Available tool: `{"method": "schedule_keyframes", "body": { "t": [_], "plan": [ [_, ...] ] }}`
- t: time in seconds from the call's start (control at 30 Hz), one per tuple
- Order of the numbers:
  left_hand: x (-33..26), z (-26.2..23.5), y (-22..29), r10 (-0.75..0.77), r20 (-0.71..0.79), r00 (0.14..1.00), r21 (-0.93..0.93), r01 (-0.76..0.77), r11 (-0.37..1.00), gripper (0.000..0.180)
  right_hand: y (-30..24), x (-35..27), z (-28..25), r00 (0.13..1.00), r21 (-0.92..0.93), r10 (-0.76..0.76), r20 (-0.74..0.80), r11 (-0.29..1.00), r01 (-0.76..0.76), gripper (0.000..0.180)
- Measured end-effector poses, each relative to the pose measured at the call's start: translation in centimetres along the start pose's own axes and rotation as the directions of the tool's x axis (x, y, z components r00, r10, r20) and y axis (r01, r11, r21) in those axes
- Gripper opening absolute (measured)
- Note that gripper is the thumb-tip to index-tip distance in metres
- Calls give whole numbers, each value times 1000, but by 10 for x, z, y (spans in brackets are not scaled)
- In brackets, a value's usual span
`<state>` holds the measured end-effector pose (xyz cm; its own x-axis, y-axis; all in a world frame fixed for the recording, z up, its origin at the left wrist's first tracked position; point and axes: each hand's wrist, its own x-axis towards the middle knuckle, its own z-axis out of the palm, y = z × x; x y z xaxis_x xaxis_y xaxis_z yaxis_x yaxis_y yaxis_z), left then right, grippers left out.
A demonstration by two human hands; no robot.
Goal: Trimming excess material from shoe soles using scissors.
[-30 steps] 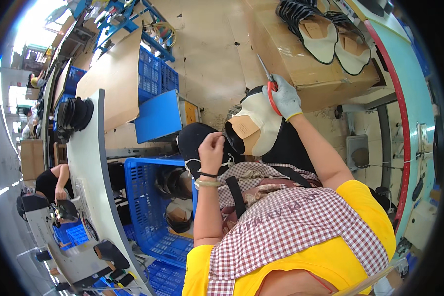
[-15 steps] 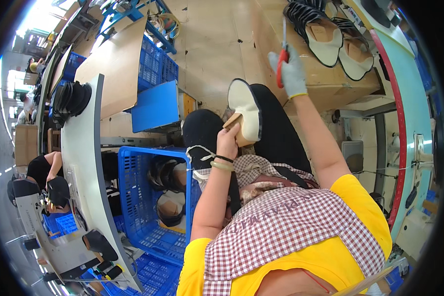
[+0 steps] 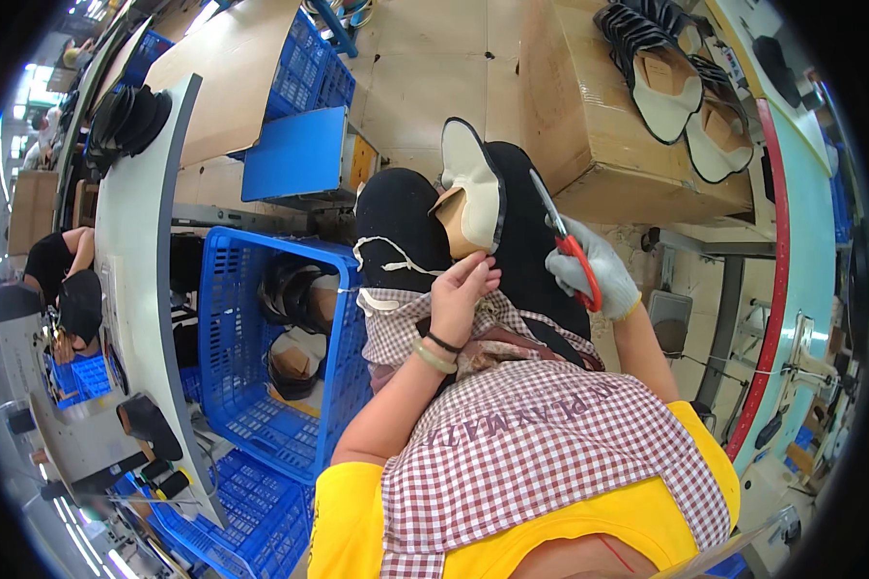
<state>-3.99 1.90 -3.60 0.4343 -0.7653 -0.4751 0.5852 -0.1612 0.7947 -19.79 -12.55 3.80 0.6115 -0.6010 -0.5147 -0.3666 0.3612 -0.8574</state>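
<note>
Red-handled scissors (image 3: 572, 253) in gloved right hand (image 3: 594, 270)

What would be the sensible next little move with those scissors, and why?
Probably bring the red-handled scissors left to the edge of the shoe upper and snip there. The left hand pinches the upper's lower end on the lap, while the gloved right hand holds the scissors just beside it, blades pointing up along its dark rim and apparently not yet touching it.
</note>
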Motion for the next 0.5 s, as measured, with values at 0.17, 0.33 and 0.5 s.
{"method": "schedule_keyframes", "body": {
  "t": [0.17,0.33,0.5],
  "plan": [
    [16,14,3,-145,-88,986,-318,111,942,32,10,-7,5,997,87,13,71,996,-20,61],
    [39,31,26,-133,-118,984,-337,87,937,28,6,-9,6,994,99,13,110,995,-24,64],
    [34,14,17,702,178,690,731,-570,374,27,11,-13,-3,985,67,61,163,995,-72,62]
  ]
}}
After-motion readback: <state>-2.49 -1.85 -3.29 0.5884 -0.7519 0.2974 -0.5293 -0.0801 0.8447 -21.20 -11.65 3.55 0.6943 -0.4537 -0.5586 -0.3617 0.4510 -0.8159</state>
